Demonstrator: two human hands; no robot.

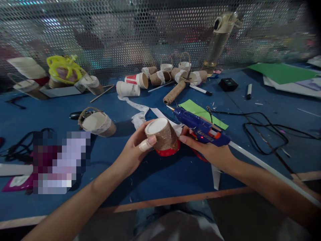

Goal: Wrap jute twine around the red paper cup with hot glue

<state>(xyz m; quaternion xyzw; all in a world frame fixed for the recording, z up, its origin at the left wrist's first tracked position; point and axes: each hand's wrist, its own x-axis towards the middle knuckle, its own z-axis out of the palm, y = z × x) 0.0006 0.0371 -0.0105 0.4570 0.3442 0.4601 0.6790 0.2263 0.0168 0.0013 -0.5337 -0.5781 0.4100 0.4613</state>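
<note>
At the centre of the frame the left hand (136, 149) was wrapped around a paper cup (163, 135) covered in jute twine, bottom end up, its red rim pointing down toward the blue table (155, 180); a bandaged thumb pressed on the cup's side. Just to the right, the right hand (205, 147) was clasped around the handle of a blue hot glue gun (200, 126), whose metal nozzle pointed toward the upper left, above and just beside the cup. A strip of white lace ribbon (137, 112) ran on the table behind the cup.

Left of centre lay a finished twine-wrapped cup basket (97, 124) on its side. Above centre sat a spool of jute twine (174, 93), a green paper sheet (200, 112) under the gun, and a cluster of plain and wrapped paper cups (140, 82). A black cable (263, 129) looped across the right side. A clear water bottle (220, 40) stood against the perforated metal screen (125, 30) at upper right, and a yellow object (64, 68) rested at upper left.
</note>
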